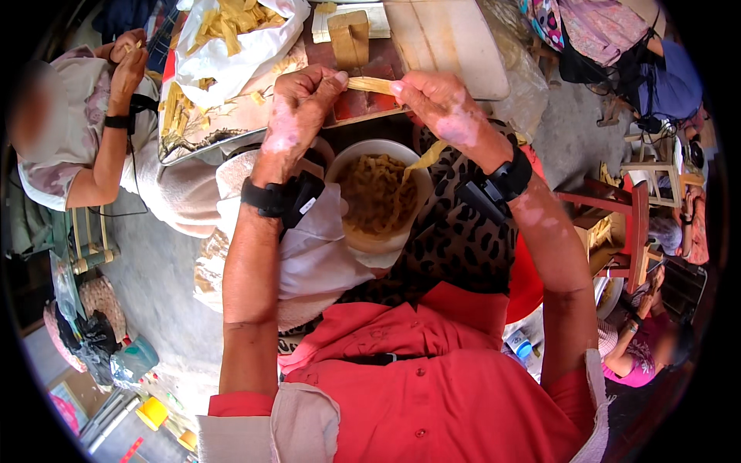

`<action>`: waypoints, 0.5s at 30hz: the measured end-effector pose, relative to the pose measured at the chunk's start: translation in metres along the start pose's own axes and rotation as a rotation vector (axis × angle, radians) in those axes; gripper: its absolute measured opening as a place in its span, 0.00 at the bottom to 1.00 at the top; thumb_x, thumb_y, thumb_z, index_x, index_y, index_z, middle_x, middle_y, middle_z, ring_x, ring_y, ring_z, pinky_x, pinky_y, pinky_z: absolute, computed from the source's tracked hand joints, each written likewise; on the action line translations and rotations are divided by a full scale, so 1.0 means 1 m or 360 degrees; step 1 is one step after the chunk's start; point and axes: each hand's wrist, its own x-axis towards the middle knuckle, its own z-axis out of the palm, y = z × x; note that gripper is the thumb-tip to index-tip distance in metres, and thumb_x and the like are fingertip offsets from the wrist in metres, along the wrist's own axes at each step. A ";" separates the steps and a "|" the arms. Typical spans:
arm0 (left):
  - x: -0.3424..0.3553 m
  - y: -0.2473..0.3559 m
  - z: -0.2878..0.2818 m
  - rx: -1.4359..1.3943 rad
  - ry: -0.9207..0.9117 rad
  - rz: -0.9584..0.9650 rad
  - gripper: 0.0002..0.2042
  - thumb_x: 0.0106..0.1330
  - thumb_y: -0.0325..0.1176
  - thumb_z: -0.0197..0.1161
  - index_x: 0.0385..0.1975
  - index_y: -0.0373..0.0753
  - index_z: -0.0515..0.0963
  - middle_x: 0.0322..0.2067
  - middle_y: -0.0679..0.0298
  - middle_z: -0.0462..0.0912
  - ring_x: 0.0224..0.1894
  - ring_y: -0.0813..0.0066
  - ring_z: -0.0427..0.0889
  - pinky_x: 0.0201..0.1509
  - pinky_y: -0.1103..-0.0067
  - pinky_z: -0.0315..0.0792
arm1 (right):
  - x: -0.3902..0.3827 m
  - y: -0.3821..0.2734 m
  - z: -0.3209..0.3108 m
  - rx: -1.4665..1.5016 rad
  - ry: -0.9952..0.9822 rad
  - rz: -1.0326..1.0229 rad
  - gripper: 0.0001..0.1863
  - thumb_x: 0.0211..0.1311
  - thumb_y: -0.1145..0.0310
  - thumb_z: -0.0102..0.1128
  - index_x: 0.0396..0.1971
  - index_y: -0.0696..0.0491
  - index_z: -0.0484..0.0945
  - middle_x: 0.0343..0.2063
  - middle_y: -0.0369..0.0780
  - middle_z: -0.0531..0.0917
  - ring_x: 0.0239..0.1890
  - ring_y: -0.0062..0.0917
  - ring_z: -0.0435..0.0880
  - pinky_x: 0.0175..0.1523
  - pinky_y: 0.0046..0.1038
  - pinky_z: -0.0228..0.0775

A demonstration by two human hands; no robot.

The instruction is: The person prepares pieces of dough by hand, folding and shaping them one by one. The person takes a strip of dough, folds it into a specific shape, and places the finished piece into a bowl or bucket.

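A pale yellow strip [370,84], dry and fibrous like corn husk, is stretched level between my two hands. My left hand [302,99] pinches its left end between thumb and fingers. At its right end, my right hand [441,104] closes on it the same way. Below them, a white tub [424,185] sits at my lap with a coiled yellow-brown plaited band [374,193] inside. A loose length of this band [427,157] rises over the tub's right rim toward my right wrist. Whether it joins the strip is hidden behind my right hand.
Ahead is a low table with a wooden block [349,38], a pale board [444,42] and a white plastic bag [258,65] of yellow husks [231,23]. A person [93,131] sits at left, others at right. A red wooden chair [637,216] stands right.
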 end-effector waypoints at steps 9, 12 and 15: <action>-0.029 -0.010 -0.013 0.0242 -0.0063 0.0030 0.17 0.67 0.41 0.56 0.25 0.31 0.76 0.15 0.71 0.67 0.19 0.83 0.62 0.22 0.80 0.60 | -0.051 -0.017 -0.008 0.0001 -0.0057 0.0200 0.16 0.66 0.63 0.52 0.23 0.60 0.74 0.13 0.36 0.68 0.17 0.16 0.65 0.23 0.22 0.58; -0.042 -0.018 -0.007 0.0210 -0.0213 0.0112 0.18 0.68 0.42 0.55 0.26 0.30 0.77 0.16 0.68 0.71 0.21 0.81 0.66 0.26 0.81 0.65 | -0.066 -0.038 -0.007 0.0087 -0.0103 0.0215 0.14 0.65 0.69 0.52 0.22 0.60 0.69 0.14 0.41 0.68 0.16 0.23 0.65 0.23 0.27 0.59; -0.060 -0.003 0.001 0.0338 -0.0279 0.0231 0.15 0.68 0.39 0.55 0.37 0.30 0.78 0.25 0.64 0.78 0.27 0.79 0.73 0.34 0.81 0.69 | -0.082 -0.049 -0.004 0.0177 -0.0079 0.0177 0.12 0.65 0.70 0.52 0.24 0.61 0.71 0.15 0.42 0.71 0.16 0.26 0.69 0.24 0.27 0.61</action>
